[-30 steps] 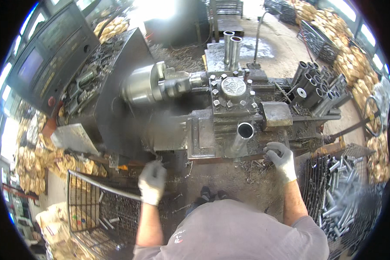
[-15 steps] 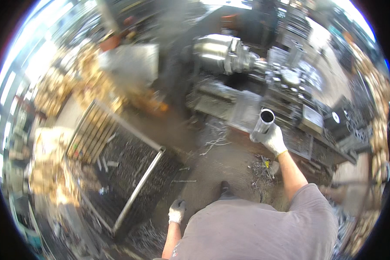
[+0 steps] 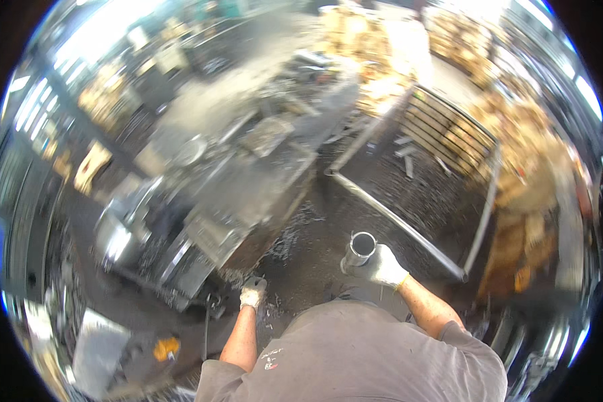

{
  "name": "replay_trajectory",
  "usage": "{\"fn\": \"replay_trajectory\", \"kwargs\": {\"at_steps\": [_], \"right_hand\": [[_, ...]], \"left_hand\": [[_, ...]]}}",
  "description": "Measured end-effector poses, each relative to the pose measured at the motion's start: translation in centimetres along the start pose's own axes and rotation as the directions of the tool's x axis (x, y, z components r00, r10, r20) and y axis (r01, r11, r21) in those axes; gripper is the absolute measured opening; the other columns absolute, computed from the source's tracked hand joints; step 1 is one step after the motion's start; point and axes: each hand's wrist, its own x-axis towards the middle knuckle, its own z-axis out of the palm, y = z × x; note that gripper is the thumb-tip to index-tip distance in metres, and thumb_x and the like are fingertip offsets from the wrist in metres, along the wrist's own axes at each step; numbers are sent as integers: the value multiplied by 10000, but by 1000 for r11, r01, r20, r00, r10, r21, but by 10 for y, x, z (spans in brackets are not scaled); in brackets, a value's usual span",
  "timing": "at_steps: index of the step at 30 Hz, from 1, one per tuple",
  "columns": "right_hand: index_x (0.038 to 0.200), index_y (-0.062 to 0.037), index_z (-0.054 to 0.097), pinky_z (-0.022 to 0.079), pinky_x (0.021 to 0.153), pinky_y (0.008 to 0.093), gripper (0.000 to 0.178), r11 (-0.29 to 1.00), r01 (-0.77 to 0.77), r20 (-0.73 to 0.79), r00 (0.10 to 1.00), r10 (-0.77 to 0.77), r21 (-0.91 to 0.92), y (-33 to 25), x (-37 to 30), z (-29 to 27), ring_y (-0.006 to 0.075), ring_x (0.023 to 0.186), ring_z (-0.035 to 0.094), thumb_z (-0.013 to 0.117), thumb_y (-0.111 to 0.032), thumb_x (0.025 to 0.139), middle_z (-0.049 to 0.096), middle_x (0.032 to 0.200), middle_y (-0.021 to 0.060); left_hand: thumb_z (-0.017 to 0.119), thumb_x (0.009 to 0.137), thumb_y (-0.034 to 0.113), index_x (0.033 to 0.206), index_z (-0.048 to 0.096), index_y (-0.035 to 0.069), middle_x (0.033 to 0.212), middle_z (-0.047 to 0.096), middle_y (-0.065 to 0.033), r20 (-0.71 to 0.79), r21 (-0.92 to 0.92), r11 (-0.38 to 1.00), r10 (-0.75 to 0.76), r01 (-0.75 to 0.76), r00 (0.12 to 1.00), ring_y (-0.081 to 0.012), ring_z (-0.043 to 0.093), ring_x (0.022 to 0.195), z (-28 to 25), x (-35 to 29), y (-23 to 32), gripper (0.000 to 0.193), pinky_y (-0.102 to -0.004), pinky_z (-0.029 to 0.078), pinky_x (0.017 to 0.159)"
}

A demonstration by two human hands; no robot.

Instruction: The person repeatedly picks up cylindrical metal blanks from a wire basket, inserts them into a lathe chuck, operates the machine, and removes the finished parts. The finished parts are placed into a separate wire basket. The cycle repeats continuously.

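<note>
One metal tube (image 3: 356,258) gripped in my right hand (image 3: 384,268), gloved; left hand (image 3: 253,293) near machine (image 3: 211,231), spread or curled, cannot tell.

Tube (image 3: 356,257): metal, smooth, glossy. Against the tube, glove (image 3: 384,266): matt cloth; to its upper right, bin frame (image 3: 397,224): smooth metal. Well left, rounded machine part (image 3: 118,240): glossy metal; below, shirt (image 3: 365,345): matt cloth.

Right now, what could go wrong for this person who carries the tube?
The metal tube might slip, since only the right hand holds it and the glove could be slick. It could also knock against the cage's metal rail ahead. The left hand, which appears near the machine, might bump its edge.
</note>
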Motion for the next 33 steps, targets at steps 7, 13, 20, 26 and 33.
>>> {"fn": "replay_trajectory", "kwargs": {"at_steps": [7, 13, 20, 26, 33], "right_hand": [[1063, -67, 729, 601, 832, 483, 473, 934, 357, 328, 886, -329, -27, -90, 198, 59, 411, 945, 757, 842, -438, 793, 775, 967, 217], [1178, -35, 705, 608, 877, 486, 631, 906, 418, 482, 807, -340, -60, -124, 303, 81, 419, 998, 760, 843, -491, 764, 782, 1034, 234], [1283, -94, 733, 624, 794, 473, 597, 609, 792, 729, 389, -563, 47, -126, 374, 41, 382, 884, 774, 795, -490, 842, 784, 939, 205], [1092, -55, 790, 630, 740, 409, 298, 536, 771, 511, 325, -796, 344, -219, 433, -7, 286, 801, 786, 793, -208, 837, 792, 960, 172], [1090, -40, 766, 606, 755, 447, 468, 341, 923, 678, 137, -722, 176, -371, 475, 111, 349, 858, 754, 774, -422, 818, 773, 979, 196]], "left_hand": [[626, 1032, 492, 1148, 712, 72, 1022, 776, -113, 78, -976, 74, -757, 203, 649, -312, 738, 842, 16, -128, -173, 444, -455, 585, 735], [461, 1096, 597, 1407, 606, -55, 1336, 687, -326, -442, -893, 374, -832, 250, -334, -522, 692, 1168, -41, -186, -122, 737, -549, 588, 979], [481, 1127, 495, 1421, 624, 45, 1337, 703, -269, -751, -660, 670, -599, 341, -276, -469, 701, 1140, -129, -224, -105, 557, -529, 542, 972], [551, 1092, 485, 1117, 697, 99, 809, 626, -43, -428, -848, 388, -903, -360, 33, -166, 584, 681, -144, -226, -144, 414, -365, 488, 615], [621, 1065, 356, 1059, 685, 32, 958, 699, -94, -669, -726, 642, -743, -248, 34, -213, 619, 769, -70, -140, -79, 330, -390, 539, 666]]}}
